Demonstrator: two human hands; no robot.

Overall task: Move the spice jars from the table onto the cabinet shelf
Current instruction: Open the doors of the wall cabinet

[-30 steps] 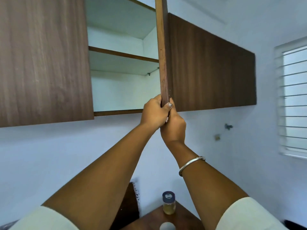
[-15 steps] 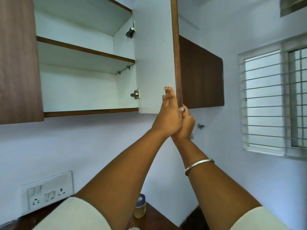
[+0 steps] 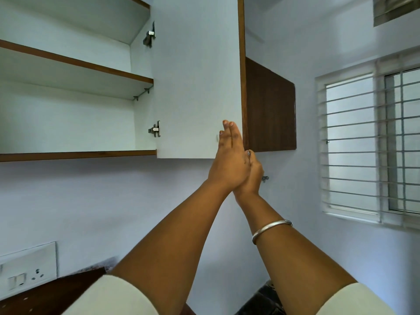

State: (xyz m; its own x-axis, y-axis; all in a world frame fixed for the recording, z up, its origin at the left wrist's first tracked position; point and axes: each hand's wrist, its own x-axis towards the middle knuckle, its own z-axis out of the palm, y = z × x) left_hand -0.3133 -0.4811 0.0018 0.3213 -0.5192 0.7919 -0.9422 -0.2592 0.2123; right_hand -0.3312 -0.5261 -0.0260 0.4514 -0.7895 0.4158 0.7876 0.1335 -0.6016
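- Pressing the left hand flat on the white inner face of the open cabinet door, near its lower corner, with fingers straight and held together, gripping nothing.
- Tucking the right hand just behind and below the left one, touching it, with the thumb lying on the door's brown edge; probably wrapping the other fingers round that edge, though hiding them behind the door.
- Wearing a silver bangle on the right forearm and pale short sleeves on both arms.
- Looking up into the cabinet left of the door, with the cabinet shelf showing a brown front edge and sitting above the cabinet floor.
- Showing two metal hinges joining door to cabinet side, an upper hinge and a lower hinge.
- Catching part of the dark wooden desk at the bottom left, under a white switch-and-socket plate on the wall.
- Showing a barred window at the right, well apart from the door.
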